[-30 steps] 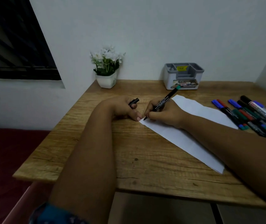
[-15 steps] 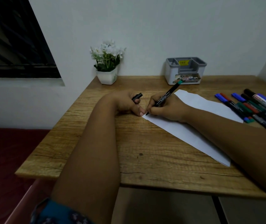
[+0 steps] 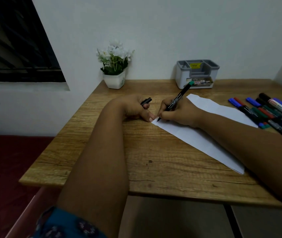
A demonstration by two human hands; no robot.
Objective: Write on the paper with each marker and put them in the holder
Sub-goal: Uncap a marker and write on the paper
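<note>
1. Paper (image 3: 203, 134) lies slantwise on the wooden desk (image 3: 102, 152), its near corner pinned under a fingertip of the left hand (image 3: 136, 109).
2. That hand is curled shut round a black cap (image 3: 146, 101).
3. The right hand (image 3: 179, 111) pinches a black marker (image 3: 176, 98), tip touching the corner.
4. More markers (image 3: 270, 114) are heaped to the right; the grey holder (image 3: 197, 74) stands by the wall, near a flower pot (image 3: 114, 79).

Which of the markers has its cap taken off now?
The black marker with the green end, held in the right hand. The others lie capped in the marker pile.
</note>
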